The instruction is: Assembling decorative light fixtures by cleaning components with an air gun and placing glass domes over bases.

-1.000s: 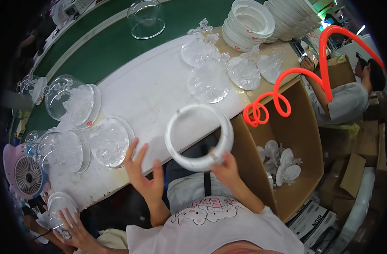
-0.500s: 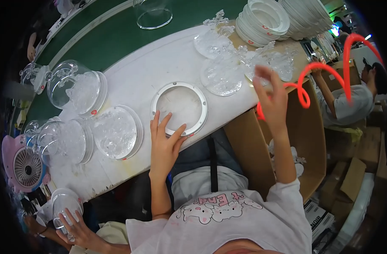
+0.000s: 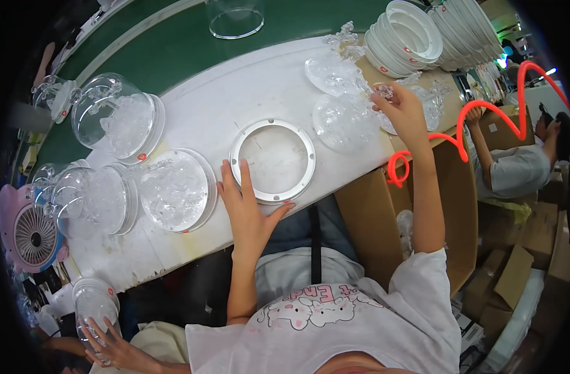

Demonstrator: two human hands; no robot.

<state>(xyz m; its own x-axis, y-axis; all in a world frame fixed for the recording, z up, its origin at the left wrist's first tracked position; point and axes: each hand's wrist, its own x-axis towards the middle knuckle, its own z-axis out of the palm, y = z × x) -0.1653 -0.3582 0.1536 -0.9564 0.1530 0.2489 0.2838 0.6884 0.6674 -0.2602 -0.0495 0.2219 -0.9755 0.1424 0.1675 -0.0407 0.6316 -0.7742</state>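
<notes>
A white ring-shaped base (image 3: 308, 163) lies on the white work table in front of me. My left hand (image 3: 246, 218) touches its near left rim, fingers spread and thumb at the near edge. Farther right, my right hand (image 3: 404, 115) pinches a clear plastic branched piece (image 3: 383, 92), above clear discs with similar ornaments. Two clear textured discs (image 3: 344, 121) lie between the ring and that hand. Left of the ring sits a white base with a clear textured disc (image 3: 175, 190) on it.
Clear domes on white bases (image 3: 114, 115) stand on the left, near a pink fan (image 3: 33, 237). Stacked white bases (image 3: 403, 37) stand far right. A red coiled hose (image 3: 462, 134) hangs over an open cardboard box (image 3: 372, 212). Another person's hand (image 3: 114, 349) touches a domed piece at lower left.
My right hand has reached the clear ornaments and closed on one. My left hand has shifted, its fingers moving from inside the ring to its left rim. The view has moved slightly.
</notes>
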